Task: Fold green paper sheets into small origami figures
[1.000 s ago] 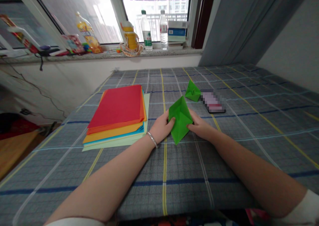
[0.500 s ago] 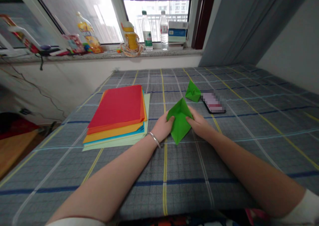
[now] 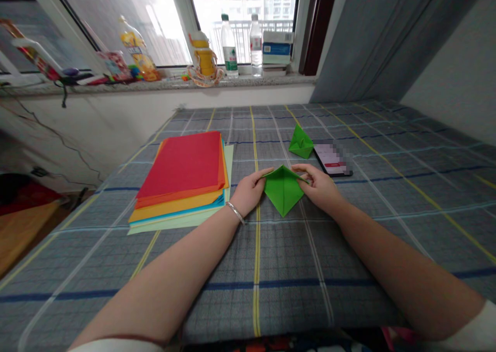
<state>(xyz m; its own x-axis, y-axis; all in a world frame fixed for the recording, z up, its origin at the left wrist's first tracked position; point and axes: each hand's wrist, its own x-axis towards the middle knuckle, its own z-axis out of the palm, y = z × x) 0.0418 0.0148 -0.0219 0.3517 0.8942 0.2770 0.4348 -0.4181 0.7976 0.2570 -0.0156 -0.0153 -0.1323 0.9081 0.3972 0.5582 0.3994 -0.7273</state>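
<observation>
A folded green paper (image 3: 283,193) is between my hands, its lower point toward me and a crease running down its middle. My left hand (image 3: 251,190) pinches its left corner between thumb and fingers. On the other side, my right hand (image 3: 318,185) grips the right corner in the same way. Just beyond, a second folded green paper piece (image 3: 301,143) stands on the checked cloth, touching neither hand.
To the left lies a stack of coloured paper (image 3: 182,163), red on top. A phone (image 3: 332,158) rests behind my right hand. Bottles, among them a yellow drinking bottle (image 3: 205,57), and boxes (image 3: 277,47) line the windowsill (image 3: 163,86). The checked cloth (image 3: 225,300) covers the surface.
The green paper has been turned and flattened from a tilted, opened-up shape into a more level diamond. My hands have moved slightly apart, shifting their hold to its side corners.
</observation>
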